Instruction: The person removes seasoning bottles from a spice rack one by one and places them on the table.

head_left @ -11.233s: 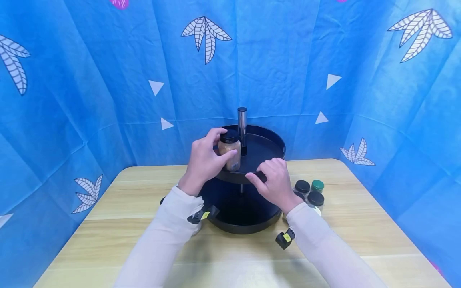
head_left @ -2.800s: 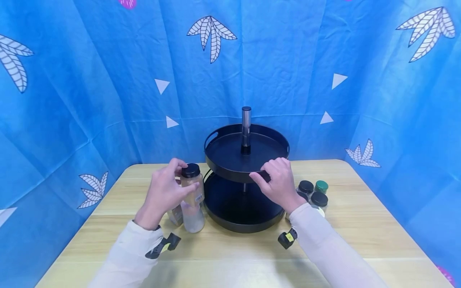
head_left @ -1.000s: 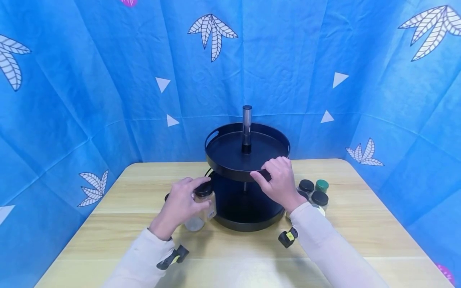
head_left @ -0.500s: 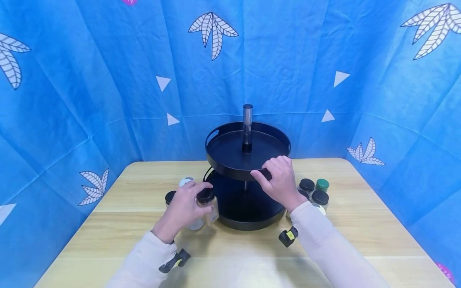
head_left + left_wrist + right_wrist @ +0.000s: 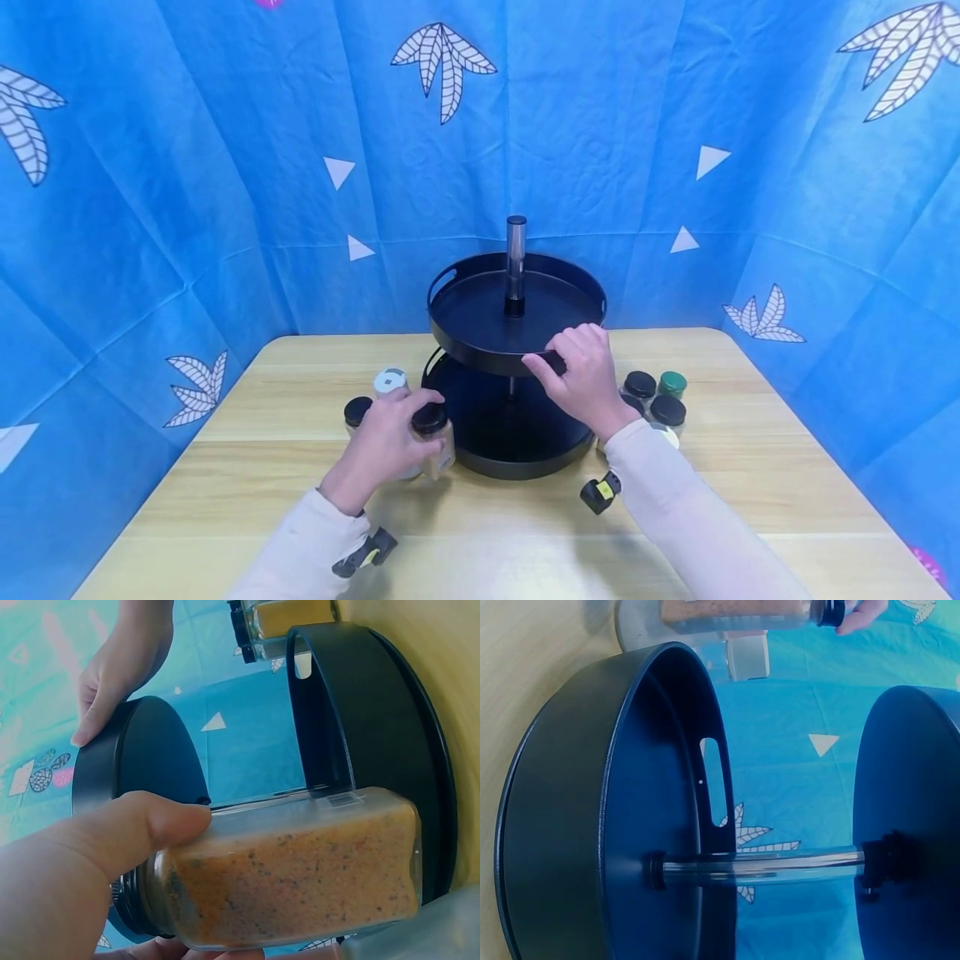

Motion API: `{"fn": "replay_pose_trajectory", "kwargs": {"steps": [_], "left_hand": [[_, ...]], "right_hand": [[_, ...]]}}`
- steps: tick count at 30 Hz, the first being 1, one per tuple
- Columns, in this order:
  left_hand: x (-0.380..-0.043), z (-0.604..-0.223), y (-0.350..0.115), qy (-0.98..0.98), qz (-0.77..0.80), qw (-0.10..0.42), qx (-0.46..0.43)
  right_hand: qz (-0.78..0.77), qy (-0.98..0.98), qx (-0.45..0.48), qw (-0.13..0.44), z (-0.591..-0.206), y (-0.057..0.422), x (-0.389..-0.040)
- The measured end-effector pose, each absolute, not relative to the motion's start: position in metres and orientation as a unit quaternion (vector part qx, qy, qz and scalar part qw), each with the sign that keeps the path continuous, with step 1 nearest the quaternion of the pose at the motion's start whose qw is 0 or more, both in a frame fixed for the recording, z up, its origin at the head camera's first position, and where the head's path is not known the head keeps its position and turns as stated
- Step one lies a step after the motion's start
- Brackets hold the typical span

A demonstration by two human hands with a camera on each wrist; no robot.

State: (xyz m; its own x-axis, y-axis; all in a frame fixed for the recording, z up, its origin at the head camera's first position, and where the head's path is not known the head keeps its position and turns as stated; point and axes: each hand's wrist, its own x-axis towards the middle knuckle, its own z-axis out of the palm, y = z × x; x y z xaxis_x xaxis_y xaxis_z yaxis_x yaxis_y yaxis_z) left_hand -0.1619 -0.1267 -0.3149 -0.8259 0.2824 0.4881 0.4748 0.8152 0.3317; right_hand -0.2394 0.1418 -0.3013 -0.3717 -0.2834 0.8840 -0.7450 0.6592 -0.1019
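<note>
My left hand point(image 5: 386, 442) grips a square clear spice jar point(image 5: 300, 877) with a black lid, filled with an orange-brown, dark-flecked seasoning. Fingers and thumb close around its shoulder, just below the lid. In the head view the jar stands upright, low at the left front edge of the lower tier. The black two-tier turntable point(image 5: 480, 362) has round rimmed trays on a silver post point(image 5: 515, 267); nothing lies on the upper tray. My right hand point(image 5: 581, 371) holds the upper tray's front right rim, fingers curled over it and thumb outside. In the right wrist view the lower tray point(image 5: 570, 825) fills the left side.
Behind my left hand are a white-lidded jar point(image 5: 391, 382) and a black-lidded jar point(image 5: 357, 410). Right of the turntable several jars cluster, one with a green lid point(image 5: 672, 383), others with black lids point(image 5: 667, 411). A blue patterned curtain point(image 5: 600, 125) surrounds the wooden table point(image 5: 525, 542).
Earlier my left hand held a jar over the upper tray, then left of the turntable. Since then hand and jar have moved down and slightly right. My right hand has kept its hold on the rim.
</note>
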Motion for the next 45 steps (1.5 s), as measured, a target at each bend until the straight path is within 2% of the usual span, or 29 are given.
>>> {"fn": "replay_pose_trajectory", "kwargs": {"steps": [25, 45], "left_hand": [[-0.157, -0.336, -0.12, -0.954, -0.184, 0.141, -0.192], [-0.157, -0.339, -0.117, -0.96, -0.172, 0.124, -0.185]], "right_hand": [[0.261, -0.783, 0.326, 0.46, -0.303, 0.142, -0.239], [0.264, -0.781, 0.33, 0.46, -0.302, 0.144, -0.239]]}}
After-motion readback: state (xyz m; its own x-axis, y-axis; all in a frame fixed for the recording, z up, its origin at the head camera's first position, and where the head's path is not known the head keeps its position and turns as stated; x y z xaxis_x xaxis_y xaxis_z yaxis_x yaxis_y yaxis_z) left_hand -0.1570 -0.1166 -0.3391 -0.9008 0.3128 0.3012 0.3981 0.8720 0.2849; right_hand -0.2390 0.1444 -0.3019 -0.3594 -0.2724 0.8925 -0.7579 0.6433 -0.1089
